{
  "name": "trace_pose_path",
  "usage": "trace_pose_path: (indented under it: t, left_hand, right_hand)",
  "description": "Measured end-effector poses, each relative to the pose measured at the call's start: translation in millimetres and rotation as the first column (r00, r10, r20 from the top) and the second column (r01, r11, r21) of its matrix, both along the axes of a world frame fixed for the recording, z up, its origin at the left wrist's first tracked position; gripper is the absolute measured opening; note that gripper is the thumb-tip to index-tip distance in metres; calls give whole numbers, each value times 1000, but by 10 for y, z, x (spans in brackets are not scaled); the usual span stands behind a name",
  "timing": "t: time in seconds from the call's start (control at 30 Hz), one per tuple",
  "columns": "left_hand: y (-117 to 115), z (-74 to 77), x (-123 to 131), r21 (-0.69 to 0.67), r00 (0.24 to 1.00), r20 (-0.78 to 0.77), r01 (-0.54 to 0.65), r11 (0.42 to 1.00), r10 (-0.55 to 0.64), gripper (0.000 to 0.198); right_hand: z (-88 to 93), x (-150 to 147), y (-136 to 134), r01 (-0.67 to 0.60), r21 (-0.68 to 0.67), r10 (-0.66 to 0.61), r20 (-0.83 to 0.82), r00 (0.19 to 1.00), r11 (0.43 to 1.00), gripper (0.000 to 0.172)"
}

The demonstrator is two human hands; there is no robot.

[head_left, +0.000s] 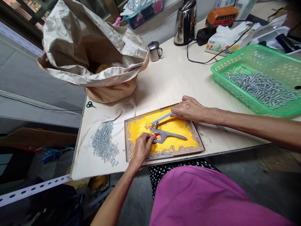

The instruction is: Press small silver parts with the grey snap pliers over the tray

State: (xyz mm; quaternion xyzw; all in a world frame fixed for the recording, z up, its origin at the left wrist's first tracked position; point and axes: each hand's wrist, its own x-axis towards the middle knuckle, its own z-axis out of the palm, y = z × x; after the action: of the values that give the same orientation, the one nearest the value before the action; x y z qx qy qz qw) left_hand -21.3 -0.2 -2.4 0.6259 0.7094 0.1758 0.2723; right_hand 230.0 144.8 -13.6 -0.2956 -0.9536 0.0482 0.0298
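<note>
On the pale surface (pixel 169 78), a wooden tray (pixel 198 138) is set near the person's lap, and a yellow mat (pixel 169 124) is laid inside it. Grey pliers (pixel 166 133) are held on the mat, with their mouth near a small red spot (pixel 157 136). The left hand (pixel 142 147) is pressed together at that mouth, with the fingers (pixel 148 135) pinching at something too small to be seen. The right hand (pixel 190 108) is laid over the end of the top handle, with its fingers curled around it, and the tray's far edge is just under it.

Small metal bits (pixel 188 125) are lined up in short rows along the sides of the mat, so some of them have been set out. Many more are not in rows. A big heap (pixel 103 142) is piled on a white cloth (pixel 87 163) beside the tray, and a thick layer is spread in a green basket (pixel 235 67) to the right. Red-handled scissors are not seen, but green scissors (pixel 90 105) are lying by the cloth. Farther off, a big sack (pixel 94 53), a steel mug (pixel 155 51) and a kettle (pixel 185 23) are placed near the back of the surface.
</note>
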Motion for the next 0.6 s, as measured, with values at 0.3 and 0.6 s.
trace_pose_path:
  t: [0.3, 0.6]
  left_hand:
    - [205, 134, -36, -120, 953, -136, 257, 959, -273, 20]
    - [126, 40, -23, -176, 989, -53, 124, 977, -135, 17]
  right_hand:
    - [-7, -12, -1, 10, -16, -11, -54, 998, 1000, 21]
    - [-48, -45, -30, 12, 59, -10, -38, 999, 998, 23]
